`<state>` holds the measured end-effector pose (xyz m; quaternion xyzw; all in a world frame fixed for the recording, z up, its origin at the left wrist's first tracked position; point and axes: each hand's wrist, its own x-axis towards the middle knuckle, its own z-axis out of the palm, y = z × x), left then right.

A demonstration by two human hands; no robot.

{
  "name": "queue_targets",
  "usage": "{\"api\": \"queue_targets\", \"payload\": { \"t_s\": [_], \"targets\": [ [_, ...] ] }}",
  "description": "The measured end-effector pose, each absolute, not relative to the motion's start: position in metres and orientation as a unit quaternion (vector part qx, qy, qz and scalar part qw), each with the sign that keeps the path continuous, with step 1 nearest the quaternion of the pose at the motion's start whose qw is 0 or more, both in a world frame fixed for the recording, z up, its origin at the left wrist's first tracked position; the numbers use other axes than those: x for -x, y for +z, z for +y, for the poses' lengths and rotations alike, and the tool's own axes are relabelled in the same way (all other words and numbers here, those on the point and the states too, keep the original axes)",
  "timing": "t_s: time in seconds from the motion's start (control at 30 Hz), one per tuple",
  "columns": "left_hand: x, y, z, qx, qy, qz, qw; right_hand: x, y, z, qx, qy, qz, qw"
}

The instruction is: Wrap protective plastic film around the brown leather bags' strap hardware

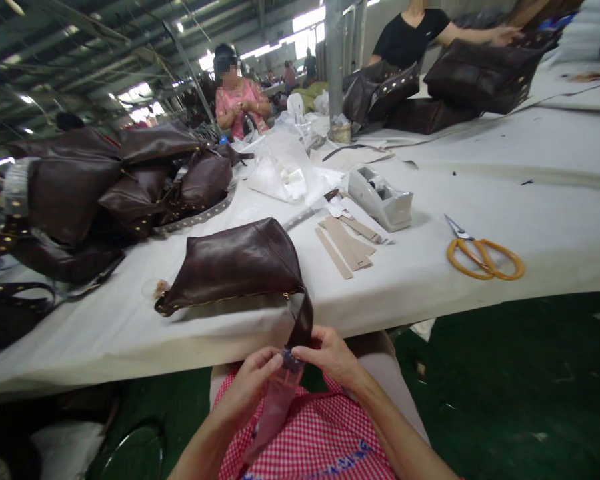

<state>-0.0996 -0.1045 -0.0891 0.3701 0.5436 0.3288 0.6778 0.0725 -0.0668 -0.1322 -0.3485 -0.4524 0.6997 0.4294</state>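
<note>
A dark brown leather bag (pixel 240 260) lies on its side near the front edge of the table, its gold zipper along the lower side. From its right corner a brown strap (pixel 304 317) hangs over the edge toward my lap. My left hand (pixel 260 373) pinches a clear plastic sleeve (pixel 280 400) at the strap's end. On the other side, my right hand (pixel 329 357) closes on the strap end, thumb pressed at the top of the sleeve. The sleeve trails down over a red checked apron. Exactly how far the strap sits inside the sleeve is hard to see.
Orange-handled scissors (pixel 485 259) lie to the right on the white table (pixel 545 220). A grey tape dispenser (pixel 380 198) stands behind beige card strips (pixel 347 240). Several brown bags (pixel 80 193) are heaped left, others (pixel 480 77) back right. Co-workers stand beyond the table.
</note>
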Motion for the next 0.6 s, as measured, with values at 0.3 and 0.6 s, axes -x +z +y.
{"api": "queue_targets", "payload": {
  "t_s": [0.3, 0.6],
  "targets": [
    [0.098, -0.093, -0.112, -0.409, 0.347, 0.596, 0.598, -0.074, -0.127, -0.065, 0.33, 0.743, -0.419, 0.405],
    [0.09, -0.089, -0.11, -0.398, 0.362, 0.586, 0.607, -0.071, -0.128, -0.065, 0.336, 0.749, -0.412, 0.397]
  ]
}}
